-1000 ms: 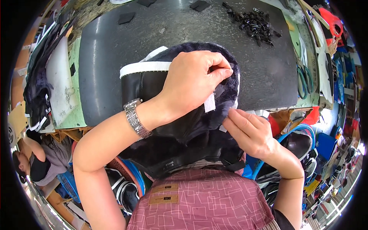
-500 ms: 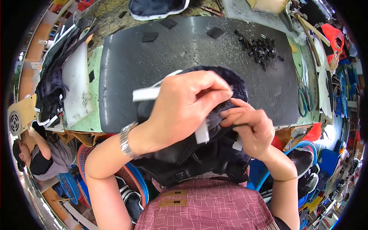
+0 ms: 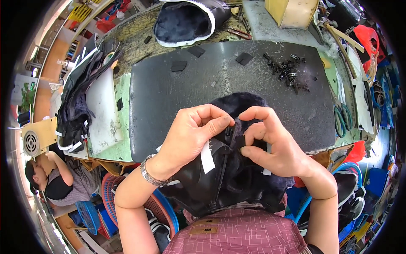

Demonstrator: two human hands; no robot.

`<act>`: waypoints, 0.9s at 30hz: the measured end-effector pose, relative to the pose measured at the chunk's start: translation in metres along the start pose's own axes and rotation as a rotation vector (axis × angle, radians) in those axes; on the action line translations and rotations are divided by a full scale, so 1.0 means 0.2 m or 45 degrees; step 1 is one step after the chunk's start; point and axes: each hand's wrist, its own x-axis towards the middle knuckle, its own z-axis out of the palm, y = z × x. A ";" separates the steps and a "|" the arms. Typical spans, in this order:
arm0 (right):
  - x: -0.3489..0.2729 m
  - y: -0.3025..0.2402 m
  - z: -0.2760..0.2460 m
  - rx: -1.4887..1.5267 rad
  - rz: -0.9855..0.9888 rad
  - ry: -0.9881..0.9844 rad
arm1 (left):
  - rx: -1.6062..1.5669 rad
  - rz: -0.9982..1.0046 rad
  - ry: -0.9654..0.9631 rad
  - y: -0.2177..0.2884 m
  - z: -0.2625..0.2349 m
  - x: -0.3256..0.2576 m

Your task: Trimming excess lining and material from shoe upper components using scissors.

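First inspector: Head view, the only one to report. Where is the work piece?

Second inspector: From where I stand, the black boot upper (image 3: 192,180) lies at the person's lap, its dark fur lining (image 3: 239,100) reaching over the near part of the black mat (image 3: 203,80). A zip (image 3: 222,171) runs down it; a white strip (image 3: 207,158) hangs just below the left thumb.

First inspector: State of the fingers?

Second inspector: The left hand (image 3: 186,131) has thumb and forefinger pinched together, gripping what looks like the upper end of the zip. The right hand (image 3: 279,150) has its fingers curled but parted, with thumb and forefinger well apart, close to the lining. Whether a fingertip touches it, I cannot tell.

First inspector: Step in hand?

Second inspector: In my judgement, handling the zip at its top end. A pile of zip pulls (image 3: 292,73) lies on the mat. The next move would call for a steady left pinch and the right fingertips closing on the fabric beside it.

First inspector: Brands, labels, writing?

Second inspector: Two tan patches (image 3: 204,230) on the maroon apron (image 3: 249,237) bear tiny dark marks, too small to make out. A black item at the far right has pale lettering, not copied here. I find no legible marking on the boot upper.
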 end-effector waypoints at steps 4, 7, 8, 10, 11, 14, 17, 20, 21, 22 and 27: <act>0.01 -0.01 0.01 -0.042 -0.011 0.011 | -0.003 -0.029 -0.003 0.01 0.03 0.00; 0.01 -0.01 0.01 -0.052 -0.007 0.018 | 0.034 -0.007 0.011 0.00 0.03 -0.01; 0.01 -0.01 0.01 -0.066 0.006 0.022 | 0.090 -0.025 0.001 0.00 0.03 -0.02; 0.01 -0.02 0.02 -0.080 -0.001 0.072 | 0.146 -0.042 -0.024 0.00 0.03 -0.02; 0.00 -0.02 0.02 -0.093 -0.010 0.114 | 0.130 -0.049 -0.041 -0.01 0.03 -0.02; -0.01 -0.01 0.05 -0.195 -0.170 0.235 | 0.084 -0.106 -0.087 0.01 0.03 -0.02; -0.01 0.02 0.07 -0.322 -0.317 0.331 | 0.031 -0.152 -0.099 0.02 0.05 -0.02; 0.00 0.02 0.05 -0.450 -0.316 0.266 | 0.036 -0.151 -0.068 0.00 0.05 -0.01; 0.00 0.02 0.05 -0.449 -0.317 0.261 | 0.064 -0.147 -0.064 -0.01 0.05 -0.01; 0.00 0.01 0.04 -0.497 -0.423 0.273 | 0.063 -0.147 -0.059 -0.01 0.06 -0.01; -0.01 0.07 0.06 -1.198 -1.026 0.386 | 0.052 -0.127 -0.061 0.00 0.06 -0.01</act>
